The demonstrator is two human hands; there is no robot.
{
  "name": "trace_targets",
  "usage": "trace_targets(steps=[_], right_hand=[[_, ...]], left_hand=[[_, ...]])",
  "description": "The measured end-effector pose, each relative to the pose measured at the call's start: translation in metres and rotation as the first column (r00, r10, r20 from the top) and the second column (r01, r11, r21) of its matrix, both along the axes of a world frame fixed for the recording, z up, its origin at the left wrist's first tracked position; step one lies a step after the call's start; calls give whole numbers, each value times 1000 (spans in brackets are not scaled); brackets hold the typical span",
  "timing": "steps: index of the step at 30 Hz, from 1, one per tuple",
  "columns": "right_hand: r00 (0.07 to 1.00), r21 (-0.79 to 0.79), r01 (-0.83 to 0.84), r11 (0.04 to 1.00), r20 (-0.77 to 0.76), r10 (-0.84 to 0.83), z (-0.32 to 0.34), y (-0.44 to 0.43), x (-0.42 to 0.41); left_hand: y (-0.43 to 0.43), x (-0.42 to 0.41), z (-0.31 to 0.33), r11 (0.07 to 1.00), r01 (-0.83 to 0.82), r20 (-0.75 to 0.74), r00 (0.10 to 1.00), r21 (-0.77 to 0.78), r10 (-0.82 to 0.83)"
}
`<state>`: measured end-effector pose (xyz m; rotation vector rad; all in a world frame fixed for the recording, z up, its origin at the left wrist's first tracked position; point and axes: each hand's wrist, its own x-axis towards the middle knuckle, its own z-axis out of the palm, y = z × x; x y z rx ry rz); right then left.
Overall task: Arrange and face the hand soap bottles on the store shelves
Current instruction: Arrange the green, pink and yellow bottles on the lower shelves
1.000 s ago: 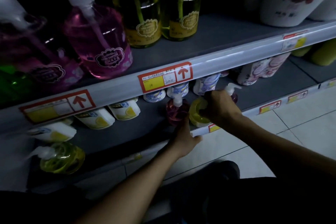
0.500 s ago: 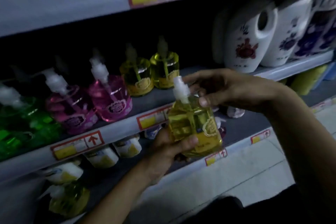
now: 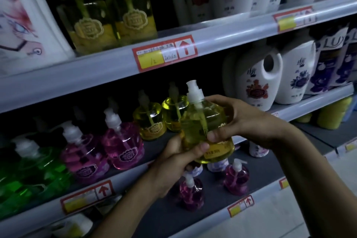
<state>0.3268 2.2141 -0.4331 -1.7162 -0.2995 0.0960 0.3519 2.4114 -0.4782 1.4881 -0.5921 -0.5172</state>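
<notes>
I hold a yellow hand soap bottle (image 3: 201, 121) with a white pump upright in front of the middle shelf (image 3: 135, 170). My left hand (image 3: 173, 162) grips its lower left side, thumb across the front. My right hand (image 3: 237, 120) wraps round its right side, thumb pressed on the front. Just behind it on the middle shelf stand two yellow bottles (image 3: 150, 120), then two pink bottles (image 3: 121, 143) and green bottles (image 3: 38, 170) to the left. Two small pink pump bottles (image 3: 236, 177) stand on the lower shelf (image 3: 212, 208).
The top shelf (image 3: 222, 36) carries two larger yellow pump bottles (image 3: 108, 17) and white flowered bottles. White jugs (image 3: 258, 83) and purple refill packs (image 3: 332, 60) stand on the middle shelf at right. Red price tags (image 3: 166, 54) line the shelf edges. Pale floor tiles lie at bottom right.
A second ago both hands reached among bottles on the lower shelf. They have since lifted the yellow bottle up to the middle shelf's height, and the view has tilted upward.
</notes>
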Motion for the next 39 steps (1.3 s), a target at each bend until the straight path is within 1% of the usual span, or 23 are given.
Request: trace_targets(steps=[2, 5, 7, 9, 13, 15, 17, 20, 21, 22, 24, 25, 27, 29, 30, 31, 32, 33, 34, 35, 36, 37, 39], right_hand=[[995, -10, 94, 996, 46, -93, -1, 1, 3], [951, -151, 284, 947, 171, -257, -3, 3, 7], [923, -206, 360, 910, 222, -315, -3, 3, 8], [907, -221, 391, 893, 258, -333, 2, 3, 7], [892, -180, 390, 903, 318, -322, 25, -1, -8], [907, -218, 348, 912, 324, -269, 39, -2, -18], [925, -243, 282, 928, 325, -196, 56, -3, -30], [918, -211, 233, 949, 370, -143, 82, -5, -48], [899, -197, 263, 944, 405, -166, 91, -5, -53], [868, -175, 311, 934, 453, -204, 101, -3, -57], [784, -115, 396, 911, 558, -271, 123, 2, -56], [742, -86, 433, 897, 598, -301, 136, 7, -52], [655, -17, 520, 854, 650, -385, 158, 15, -31], [565, 31, 604, 796, 688, -456, 176, 20, 1], [545, 24, 633, 774, 696, -468, 182, 22, 18], [558, 5, 639, 769, 685, -468, 186, 23, 33], [596, -13, 621, 784, 657, -462, 188, 23, 47], [643, -35, 593, 805, 621, -447, 189, 23, 60], [688, -61, 563, 824, 587, -427, 187, 22, 70], [724, -91, 544, 834, 553, -412, 186, 22, 79], [755, -117, 530, 840, 515, -405, 183, 21, 87], [785, -125, 511, 850, 471, -403, 182, 19, 94], [846, -112, 452, 885, 368, -386, 182, 16, 104]], left_hand=[[1, 3, 6, 990, -116, 81, 991, 80, 110], [-1, 4, 20, 936, -280, 255, 941, 214, 223], [-7, 4, 25, 924, -306, 303, 925, 231, 230], [-13, 5, 31, 914, -331, 341, 909, 235, 241], [-14, 3, 49, 915, -355, 425, 870, 191, 248], [-11, -3, 64, 890, -396, 552, 805, 225, 219], [-8, -13, 83, 868, -415, 687, 716, 274, 126], [-8, -28, 116, 894, -338, 737, 676, 295, 12], [-8, -31, 129, 897, -333, 763, 646, 291, -7], [-8, -31, 140, 907, -338, 792, 610, 252, 7], [-9, -25, 165, 922, -368, 840, 534, 124, 100], [-9, -20, 178, 919, -389, 863, 485, 72, 138], [-10, -5, 202, 896, -444, 919, 348, -15, 187], [-9, 16, 222, 834, -548, 958, 197, -67, 206], [-6, 29, 228, 782, -615, 971, 117, -95, 210], [0, 41, 233, 712, -689, 977, 34, -131, 212], [8, 54, 235, 624, -765, 978, -33, -157, 205], [16, 64, 236, 532, -832, 980, -66, -158, 188], [24, 70, 237, 446, -885, 985, -68, -132, 157], [31, 74, 236, 371, -925, 993, -40, -78, 110], [35, 76, 235, 313, -950, 998, 7, -13, 63], [38, 77, 232, 280, -958, 997, 65, 54, 29], [40, 83, 228, 254, -953, 986, 168, 165, -13]])
